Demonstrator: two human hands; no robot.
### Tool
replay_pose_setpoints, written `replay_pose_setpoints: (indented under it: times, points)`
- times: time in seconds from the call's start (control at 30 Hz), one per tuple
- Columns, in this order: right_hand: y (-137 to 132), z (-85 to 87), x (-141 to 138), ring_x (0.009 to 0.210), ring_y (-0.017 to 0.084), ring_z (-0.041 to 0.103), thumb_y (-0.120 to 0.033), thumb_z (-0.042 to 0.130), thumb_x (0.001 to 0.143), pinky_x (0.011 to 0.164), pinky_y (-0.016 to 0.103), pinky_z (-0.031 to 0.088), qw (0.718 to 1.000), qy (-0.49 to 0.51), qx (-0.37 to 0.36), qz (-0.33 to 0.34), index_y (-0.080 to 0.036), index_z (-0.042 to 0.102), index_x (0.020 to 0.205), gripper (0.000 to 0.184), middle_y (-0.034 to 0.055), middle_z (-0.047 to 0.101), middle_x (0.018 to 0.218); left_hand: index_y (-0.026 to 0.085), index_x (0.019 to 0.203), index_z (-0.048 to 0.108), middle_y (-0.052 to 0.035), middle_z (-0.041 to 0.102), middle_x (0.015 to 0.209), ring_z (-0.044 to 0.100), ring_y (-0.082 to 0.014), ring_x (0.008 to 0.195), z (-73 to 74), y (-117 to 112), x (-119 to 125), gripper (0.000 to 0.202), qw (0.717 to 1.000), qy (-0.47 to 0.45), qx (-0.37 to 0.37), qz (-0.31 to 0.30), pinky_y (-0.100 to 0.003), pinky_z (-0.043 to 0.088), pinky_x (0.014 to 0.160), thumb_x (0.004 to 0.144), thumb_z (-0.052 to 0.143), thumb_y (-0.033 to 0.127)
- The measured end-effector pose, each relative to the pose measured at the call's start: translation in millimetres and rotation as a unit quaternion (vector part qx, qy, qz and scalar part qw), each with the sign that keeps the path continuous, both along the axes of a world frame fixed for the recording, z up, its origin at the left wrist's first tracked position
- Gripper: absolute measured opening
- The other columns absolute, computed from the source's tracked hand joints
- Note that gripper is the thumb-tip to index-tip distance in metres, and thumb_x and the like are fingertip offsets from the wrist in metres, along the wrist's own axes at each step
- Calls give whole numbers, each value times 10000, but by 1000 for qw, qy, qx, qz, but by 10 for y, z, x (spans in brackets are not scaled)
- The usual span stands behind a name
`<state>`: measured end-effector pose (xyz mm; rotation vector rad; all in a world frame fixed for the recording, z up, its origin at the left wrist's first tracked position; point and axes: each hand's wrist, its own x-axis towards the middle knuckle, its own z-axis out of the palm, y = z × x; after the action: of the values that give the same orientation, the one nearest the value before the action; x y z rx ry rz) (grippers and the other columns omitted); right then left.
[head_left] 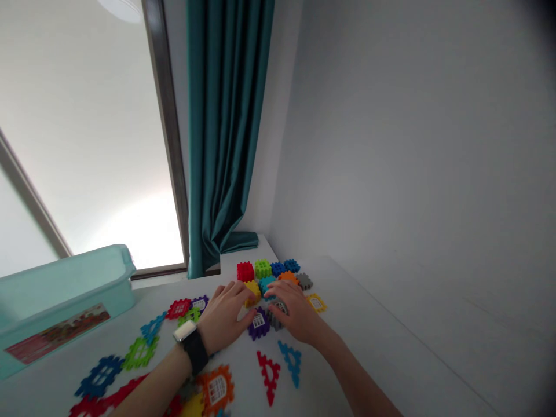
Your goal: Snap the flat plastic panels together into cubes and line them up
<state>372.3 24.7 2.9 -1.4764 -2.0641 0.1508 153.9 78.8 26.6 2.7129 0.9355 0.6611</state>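
My left hand (223, 317), with a black-strapped watch (191, 344) on its wrist, has its fingertips on a yellow plastic block (252, 293). My right hand (292, 311) lies over a grey waffle block (276, 318), with its fingertips near a teal block (266, 284). A purple window tile (259, 324) sits between my hands. Beyond them stand a red block (245, 271), a lime block (263, 268), and several other blocks. Below my right hand lie a red triangular frame (269, 376) and a blue one (291, 362). My hands hide parts of the nearby pieces.
A pale teal plastic bin (65, 301) stands at the left of the white table (347, 324). Several flat coloured tiles lie left and below my left arm. A wall rises on the right; a teal curtain (217, 133) and bright window stand behind.
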Motion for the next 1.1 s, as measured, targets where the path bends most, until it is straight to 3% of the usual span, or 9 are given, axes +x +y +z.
replay_pose_setpoints:
  times: [0.67,0.97,1.1]
  points:
    - [-192,149,-1120,1202,268,544,-196,595,903,1083,458,365,991,-3,-66,116,-246,634,1125,231,64,652,1223,256,985,645,-41,686,1056,646,-265,1008,-94,-336,-1269,137,993,34,6,108,-390,459,848,888,550,269]
    - [-390,-109,-1494,1328,276,455,-176,596,881,1127,460,358,986,18,-90,140,-272,580,1258,389,73,543,1392,242,1014,642,-39,677,1072,624,-251,1018,-317,-528,-1635,174,993,28,-36,110,-376,455,872,883,530,216]
    - [-471,-194,-1526,1338,265,437,-201,566,904,1143,461,348,984,19,-103,147,-273,566,1292,395,67,517,1412,248,1029,638,-35,658,1099,602,-246,1033,-318,-578,-1762,186,993,33,-60,93,-361,446,892,860,568,213]
